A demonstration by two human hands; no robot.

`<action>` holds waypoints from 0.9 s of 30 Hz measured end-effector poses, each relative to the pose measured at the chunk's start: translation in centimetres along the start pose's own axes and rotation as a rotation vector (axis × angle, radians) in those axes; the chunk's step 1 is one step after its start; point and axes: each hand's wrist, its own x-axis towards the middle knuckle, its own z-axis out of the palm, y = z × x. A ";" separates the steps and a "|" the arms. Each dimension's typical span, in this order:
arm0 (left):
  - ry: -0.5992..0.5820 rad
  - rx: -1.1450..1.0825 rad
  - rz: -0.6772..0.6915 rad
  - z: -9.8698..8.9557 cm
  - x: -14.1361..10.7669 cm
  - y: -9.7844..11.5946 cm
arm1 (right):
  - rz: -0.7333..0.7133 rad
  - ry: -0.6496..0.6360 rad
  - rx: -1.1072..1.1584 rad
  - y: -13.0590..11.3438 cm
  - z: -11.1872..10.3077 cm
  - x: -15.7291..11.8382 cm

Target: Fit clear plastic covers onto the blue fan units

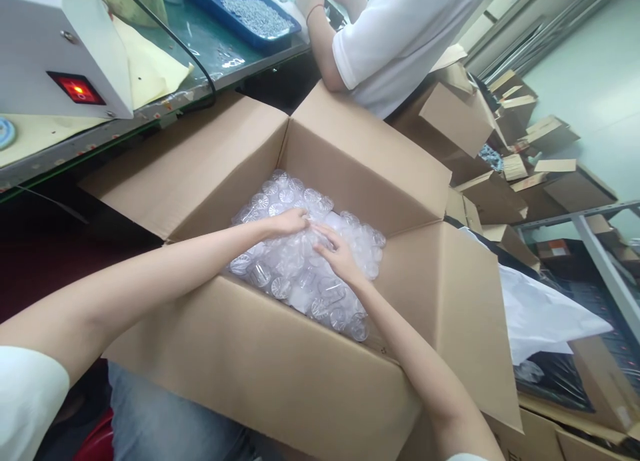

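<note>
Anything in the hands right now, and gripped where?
Can't tell. The left hand and right hand are close together over the clear plastic pieces in the carton; any hold is too unclear to make out.

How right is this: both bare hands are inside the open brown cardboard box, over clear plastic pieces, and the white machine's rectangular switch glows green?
Green is wrong: the head view shows the rectangular switch on the white machine glowing red. The left hand and right hand are inside the open brown cardboard box, over clear plastic pieces.

Bright, soft haze; slight blur, edges stretched, glare on plastic.
</note>
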 end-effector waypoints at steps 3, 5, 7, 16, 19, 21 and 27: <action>-0.039 -0.033 0.014 -0.6 -0.1 0.3 | 0.026 0.008 -0.071 0.9 -0.4 0.6; -0.053 -0.019 0.023 -1.3 -0.1 0.6 | 0.056 -0.012 -0.150 2.1 -0.8 0.9; -0.048 0.009 0.026 -2.1 -0.1 1.0 | 0.086 -0.062 -0.260 3.2 -0.8 0.8; 0.231 0.147 0.022 -4.1 0.2 1.2 | 0.195 -0.209 -0.756 5.7 2.7 0.3; 0.294 0.188 0.014 -4.2 0.4 0.8 | 0.202 -0.188 -0.766 6.0 2.5 1.2; 0.301 0.205 0.008 -4.0 0.5 0.5 | 0.179 -0.171 -0.724 6.0 1.6 1.4; 0.085 0.197 0.075 -1.8 0.6 -0.3 | 0.107 -0.046 -0.467 5.0 -1.6 0.7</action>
